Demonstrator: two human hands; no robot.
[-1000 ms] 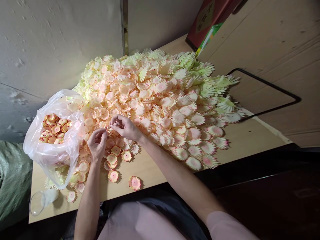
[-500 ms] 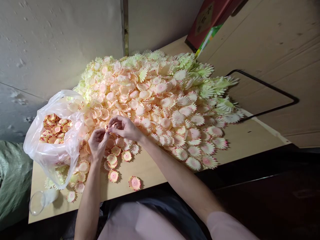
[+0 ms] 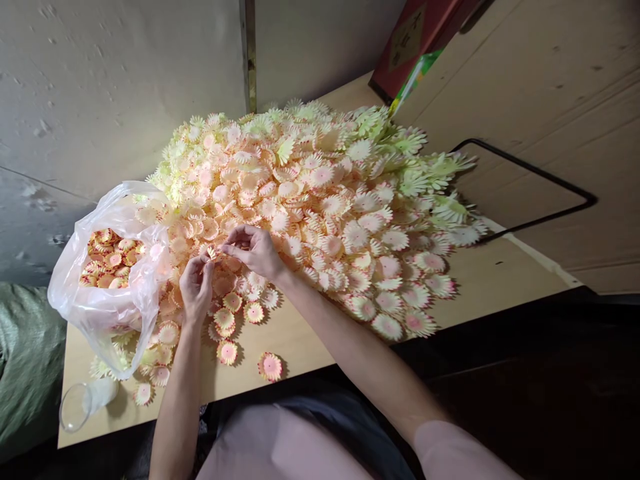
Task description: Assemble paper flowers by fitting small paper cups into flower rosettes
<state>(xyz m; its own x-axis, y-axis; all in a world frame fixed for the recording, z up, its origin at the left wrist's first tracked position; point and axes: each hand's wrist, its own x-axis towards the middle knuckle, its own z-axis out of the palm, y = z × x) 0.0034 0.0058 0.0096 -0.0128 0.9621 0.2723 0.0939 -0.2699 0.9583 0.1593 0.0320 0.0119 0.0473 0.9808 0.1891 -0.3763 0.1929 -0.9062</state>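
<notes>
My left hand (image 3: 196, 285) pinches a small pale flower piece (image 3: 211, 253) between thumb and fingers. Just to its right, my right hand (image 3: 255, 253) has its thumb and index fingertips pressed together; whatever they hold is too small to make out. Both hands hover over the front of a big heap of artificial flower petal discs (image 3: 320, 177), cream and pink with red-tipped edges, greener toward the back. Several loose discs lie in front of it, among them a pink-centred petal disc (image 3: 271, 367).
An open clear plastic bag (image 3: 75, 293) with more flower discs stands at the left. By the table's (image 3: 310, 340) left front corner a clear cup (image 3: 76, 407) lies on its side. Behind are a red box (image 3: 425, 37), cardboard (image 3: 525, 87) and a black metal frame (image 3: 540, 179).
My hands have moved slightly apart, the right one a little up and to the right. The flower piece at my left fingertips now shows more clearly.
</notes>
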